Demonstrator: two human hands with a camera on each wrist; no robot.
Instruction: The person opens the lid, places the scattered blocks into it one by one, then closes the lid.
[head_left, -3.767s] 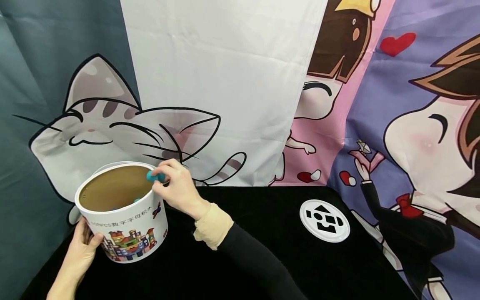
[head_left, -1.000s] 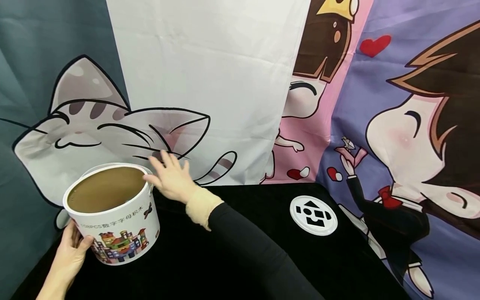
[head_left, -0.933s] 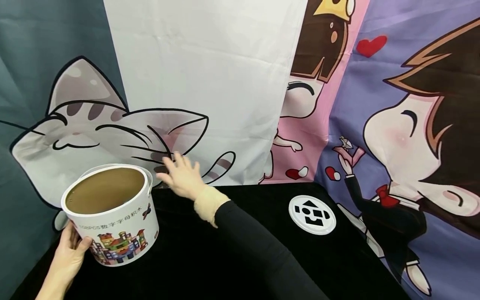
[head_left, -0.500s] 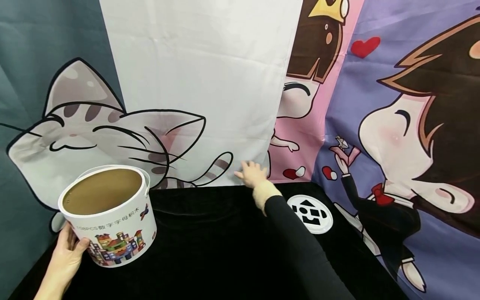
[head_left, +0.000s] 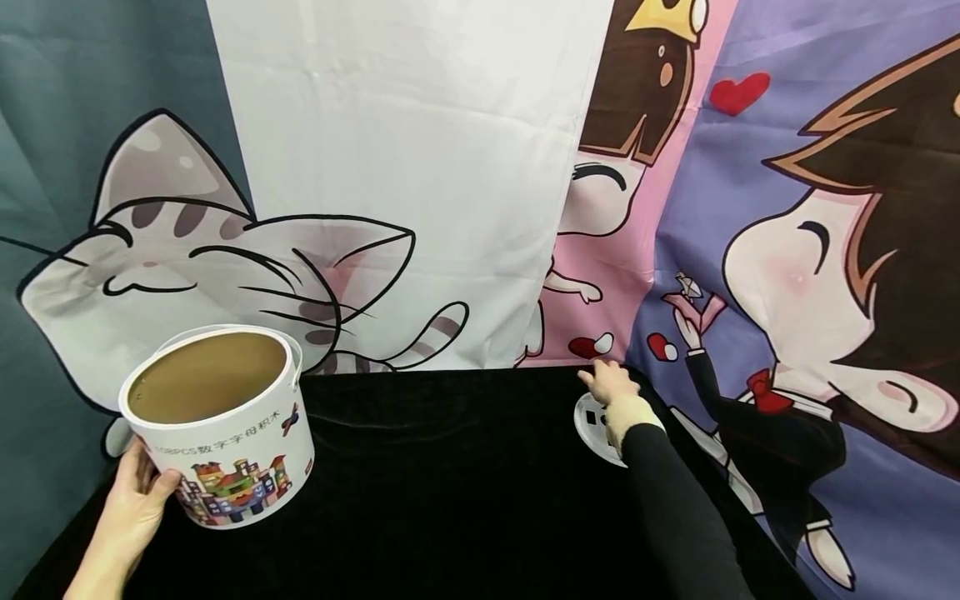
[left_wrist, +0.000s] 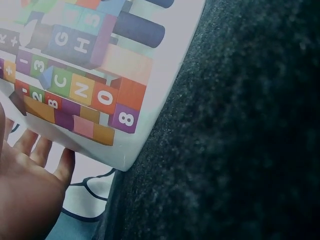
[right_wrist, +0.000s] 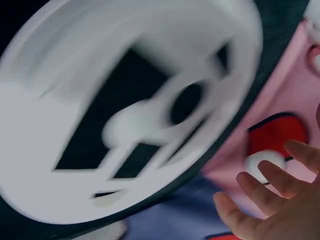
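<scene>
A white bucket [head_left: 225,442] printed with coloured toy blocks and black lettering sits at the left in the head view, its top uncovered and its inside tan. My left hand [head_left: 133,493] holds it low on its left side, thumb on the front; in the left wrist view the fingers [left_wrist: 62,165] lie along its wall near the base. My right hand [head_left: 611,387] is over the far part of a round white lid [head_left: 588,427] with shaped cutouts, hiding much of it. In the right wrist view this hand's fingers [right_wrist: 260,190] are spread with nothing between them, beside the lid.
A black cloth [head_left: 450,475] covers the table. Close behind it hangs a printed backdrop [head_left: 420,150] with a cartoon cat and two cartoon figures. The bucket's thin handle [head_left: 297,354] shows at its right rim.
Earlier my right hand held a teal piece at the bucket's rim; it then left the rim with fingers spread and moved right to the lid. My left hand stays on the bucket.
</scene>
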